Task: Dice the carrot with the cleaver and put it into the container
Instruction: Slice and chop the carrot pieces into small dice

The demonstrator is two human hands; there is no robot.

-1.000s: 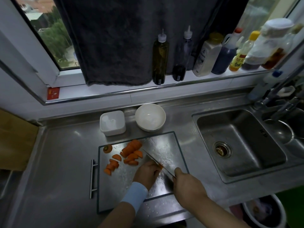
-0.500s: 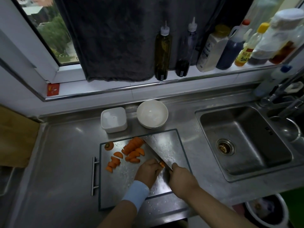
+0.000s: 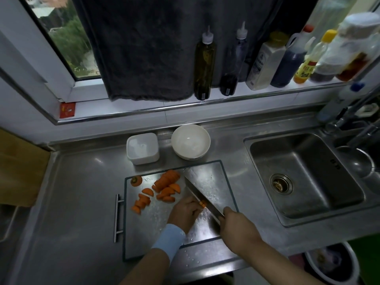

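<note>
On the bench, the white container sits just behind the cutting board. Carrot slices are piled on the board's far left part. My left hand is curled down on a small carrot piece, pinching it I think, though the fingertips are mostly hidden. The cleaver blade sits right against that piece, with my right hand wrapped round the handle.

Home kitchen — sink (steel), condiment bottles
</note>
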